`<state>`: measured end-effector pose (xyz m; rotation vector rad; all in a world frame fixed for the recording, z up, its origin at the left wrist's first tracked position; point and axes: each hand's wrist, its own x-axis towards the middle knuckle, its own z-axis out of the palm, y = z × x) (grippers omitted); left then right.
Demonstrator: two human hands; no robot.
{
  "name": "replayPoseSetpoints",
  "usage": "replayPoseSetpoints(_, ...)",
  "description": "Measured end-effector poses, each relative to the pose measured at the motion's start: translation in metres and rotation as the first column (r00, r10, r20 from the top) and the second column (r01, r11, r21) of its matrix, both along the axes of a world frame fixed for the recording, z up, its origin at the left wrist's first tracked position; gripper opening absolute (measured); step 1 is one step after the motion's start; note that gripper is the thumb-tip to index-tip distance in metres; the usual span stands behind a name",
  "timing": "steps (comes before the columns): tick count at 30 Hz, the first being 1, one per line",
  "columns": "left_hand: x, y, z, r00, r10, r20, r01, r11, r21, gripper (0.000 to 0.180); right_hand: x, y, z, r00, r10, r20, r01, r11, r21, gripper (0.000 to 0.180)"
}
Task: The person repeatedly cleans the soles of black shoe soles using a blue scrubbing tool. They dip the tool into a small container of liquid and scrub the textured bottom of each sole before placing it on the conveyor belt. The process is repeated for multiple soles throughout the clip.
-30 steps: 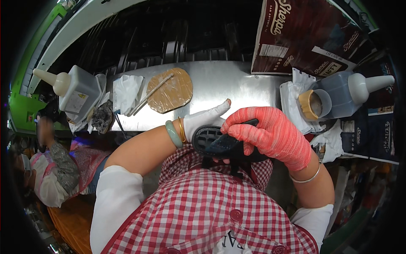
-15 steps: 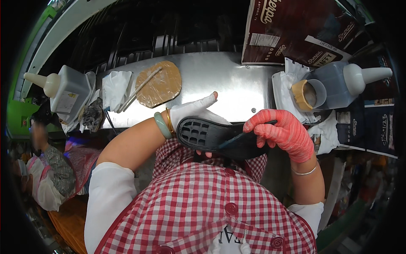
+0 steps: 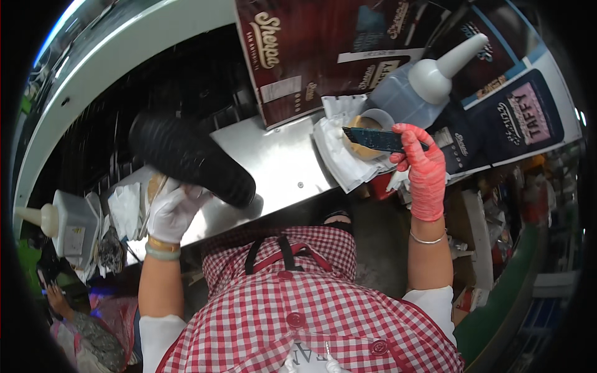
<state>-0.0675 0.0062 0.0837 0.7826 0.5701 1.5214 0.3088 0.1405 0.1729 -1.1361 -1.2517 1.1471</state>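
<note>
A black shoe sole (image 3: pixel 193 158), smeared by motion, slants over the far left of the metal bench, its tread side up. My left hand (image 3: pixel 173 214), in a white glove, is closed at its near edge; some fingers are hidden underneath. Out on the right, my right hand (image 3: pixel 421 168) wears a red glove and pinches a flat dark green brush (image 3: pixel 378 139). The brush's tip points left, in front of a cup with a yellowish rim (image 3: pixel 360 151). A translucent squeeze bottle (image 3: pixel 401 93) stands just behind that cup.
Dark slats (image 3: pixel 168 81) run behind the metal bench (image 3: pixel 273 149). Printed maroon cardboard (image 3: pixel 298 56) rises at the back. White cloths (image 3: pixel 125 208) and another squeeze bottle (image 3: pixel 74 230) are at the left. Farther left, a person's sleeve (image 3: pixel 93 339) shows.
The sole has gone from in front of my body to the far left, over the slats. My right hand has left it and carried the brush to the cup. The view has turned right.
</note>
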Motion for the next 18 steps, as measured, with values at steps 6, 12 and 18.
replayPoseSetpoints(6, 0.044, -0.038, -0.02, 0.817, 0.136, 0.561, 0.128, 0.906, -0.404, 0.057, 0.02, 0.023, -0.032, 0.96, -0.101, 0.261, 0.111, 0.994, -0.021, 0.022)
replayPoseSetpoints(12, 0.06, -0.033, -0.037, 0.762, 0.149, 0.63, 0.174, 0.89, -0.422, 0.068, 0.023, 0.029, -0.038, 0.963, -0.116, 0.241, 0.122, 0.992, -0.012, 0.023)
replayPoseSetpoints(18, 0.071, -0.028, -0.052, 0.638, 0.098, 0.763, 0.312, 0.874, -0.373, 0.079, 0.02, 0.032, -0.034, 0.974, -0.083, 0.213, 0.098, 0.993, -0.06, 0.025)
